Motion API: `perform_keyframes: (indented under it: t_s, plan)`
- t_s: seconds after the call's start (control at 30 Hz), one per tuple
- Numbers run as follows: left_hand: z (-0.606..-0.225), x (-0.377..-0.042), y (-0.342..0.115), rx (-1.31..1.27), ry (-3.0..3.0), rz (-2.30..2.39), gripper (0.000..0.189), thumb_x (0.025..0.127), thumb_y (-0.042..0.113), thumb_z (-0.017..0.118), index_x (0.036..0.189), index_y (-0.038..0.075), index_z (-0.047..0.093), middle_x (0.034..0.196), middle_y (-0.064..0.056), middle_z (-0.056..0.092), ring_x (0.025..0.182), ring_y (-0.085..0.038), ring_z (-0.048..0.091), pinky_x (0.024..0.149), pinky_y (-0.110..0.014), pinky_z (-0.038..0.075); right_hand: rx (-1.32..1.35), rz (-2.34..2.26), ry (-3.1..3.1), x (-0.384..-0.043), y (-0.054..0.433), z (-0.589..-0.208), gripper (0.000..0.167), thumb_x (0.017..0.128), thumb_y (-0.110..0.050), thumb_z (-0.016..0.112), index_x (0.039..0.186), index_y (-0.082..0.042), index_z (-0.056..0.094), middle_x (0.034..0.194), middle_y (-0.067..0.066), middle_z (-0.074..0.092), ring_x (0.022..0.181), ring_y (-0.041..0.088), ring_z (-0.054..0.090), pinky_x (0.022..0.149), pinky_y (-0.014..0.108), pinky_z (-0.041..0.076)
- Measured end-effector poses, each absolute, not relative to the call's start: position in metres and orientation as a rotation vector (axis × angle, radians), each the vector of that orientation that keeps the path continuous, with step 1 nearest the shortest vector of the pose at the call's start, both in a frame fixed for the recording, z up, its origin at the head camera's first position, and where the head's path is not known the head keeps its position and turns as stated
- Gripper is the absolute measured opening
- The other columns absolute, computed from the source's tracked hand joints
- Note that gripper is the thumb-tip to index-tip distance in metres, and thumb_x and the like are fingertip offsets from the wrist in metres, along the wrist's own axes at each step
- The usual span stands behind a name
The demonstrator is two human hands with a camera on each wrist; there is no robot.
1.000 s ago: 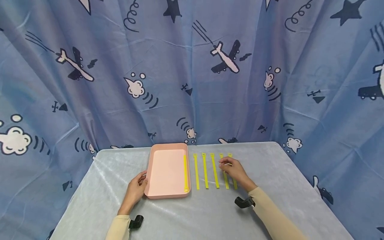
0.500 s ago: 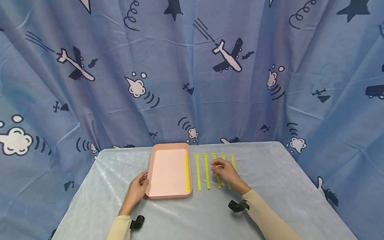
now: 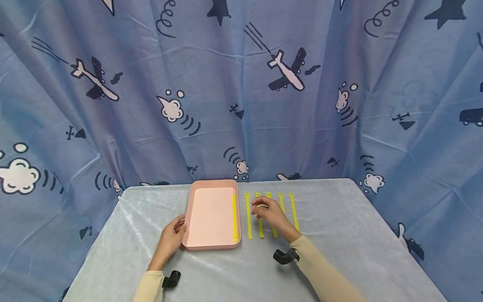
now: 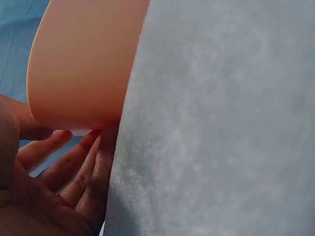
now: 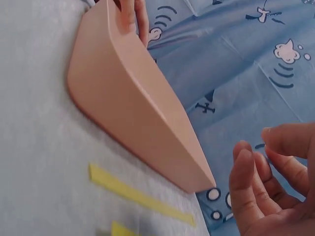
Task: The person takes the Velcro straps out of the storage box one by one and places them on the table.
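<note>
A pink rectangular tray [image 3: 211,218] lies on the table, with one yellow strip [image 3: 235,218] along its right inner side. My left hand [image 3: 171,239] touches the tray's left wall; in the left wrist view its fingers [image 4: 88,172] reach to the tray's outer side. Right of the tray several flat yellow strips [image 3: 248,222], each with a small squared loop at the far end, lie in a row. Over the left part of this row hovers my right hand [image 3: 271,214]. Its fingers are loosely bent, with a gap between thumb and fingertips and nothing held.
A pale grey cloth covers the table [image 3: 211,277]. Behind it hangs a blue curtain [image 3: 203,105] printed with planes, clouds and stars. Each wrist wears a black camera mount, one on the left [image 3: 172,279] and one on the right [image 3: 285,256].
My right hand has moved leftward across the row, from the rightmost strips to those nearer the tray. The left hand, the tray and the strips keep their places.
</note>
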State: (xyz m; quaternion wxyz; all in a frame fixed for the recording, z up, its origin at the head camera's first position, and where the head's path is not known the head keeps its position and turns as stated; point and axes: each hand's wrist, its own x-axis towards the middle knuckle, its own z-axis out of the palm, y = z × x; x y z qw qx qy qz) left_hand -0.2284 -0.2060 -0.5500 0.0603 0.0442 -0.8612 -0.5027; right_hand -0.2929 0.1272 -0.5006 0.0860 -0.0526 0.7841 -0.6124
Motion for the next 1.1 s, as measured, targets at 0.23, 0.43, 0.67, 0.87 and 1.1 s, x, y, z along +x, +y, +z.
perform_keyframes:
  t_s: [0.23, 0.43, 0.67, 0.87, 1.1]
  plan:
    - [-0.550, -0.231, -0.207, 0.142, -2.603, -1.517, 0.041, 0.099, 0.009, 0.055, 0.139, 0.004, 0.053, 0.127, -0.023, 0.064, 0.114, -0.034, 0.064, 0.095, -0.045, 0.054, -0.200, -1.859, 2.275, -0.290, 0.111, -0.493, 0.022, 0.094, -0.013, 0.063, 0.115, -0.004, 0.062, 0.111, 0.012, 0.063, 0.094, 0.022, 0.069, 0.080, 0.034, 0.059]
    - [-0.550, -0.233, -0.208, 0.139, -2.601, -1.518, 0.041, 0.099, 0.009, 0.054, 0.140, 0.005, 0.053, 0.127, -0.022, 0.064, 0.115, -0.033, 0.064, 0.095, -0.044, 0.054, -0.228, -1.881, 2.221, -0.288, 0.100, -0.487, 0.027, 0.094, -0.012, 0.062, 0.119, -0.002, 0.061, 0.116, 0.013, 0.062, 0.094, 0.021, 0.067, 0.083, 0.036, 0.059]
    - [-0.552, -0.230, -0.207, 0.142, -2.608, -1.528, 0.042, 0.099, 0.009, 0.054, 0.141, 0.005, 0.052, 0.128, -0.022, 0.064, 0.116, -0.034, 0.063, 0.096, -0.045, 0.053, -0.363, -1.863, 2.212, -0.280, 0.085, -0.489, 0.029, 0.094, -0.010, 0.063, 0.120, 0.002, 0.060, 0.114, 0.018, 0.063, 0.095, 0.020, 0.068, 0.083, 0.038, 0.060]
    - [-0.554, -0.231, -0.207, 0.134, -2.595, -1.534, 0.042, 0.099, 0.009, 0.054, 0.141, 0.004, 0.052, 0.127, -0.022, 0.064, 0.114, -0.033, 0.064, 0.095, -0.044, 0.054, -0.456, -1.769, 2.267, -0.278, 0.076, -0.489, 0.025, 0.094, -0.009, 0.064, 0.117, 0.000, 0.062, 0.109, 0.015, 0.066, 0.092, 0.016, 0.069, 0.078, 0.030, 0.060]
    - [-0.553, -0.230, -0.207, 0.131, -2.581, -1.535, 0.041, 0.098, 0.008, 0.055, 0.139, 0.003, 0.053, 0.125, -0.023, 0.065, 0.112, -0.033, 0.065, 0.092, -0.042, 0.055, -0.541, -1.649, 2.348, -0.280, 0.071, -0.494, 0.022, 0.091, -0.010, 0.067, 0.112, -0.003, 0.065, 0.106, 0.009, 0.067, 0.090, 0.017, 0.065, 0.077, 0.027, 0.058]
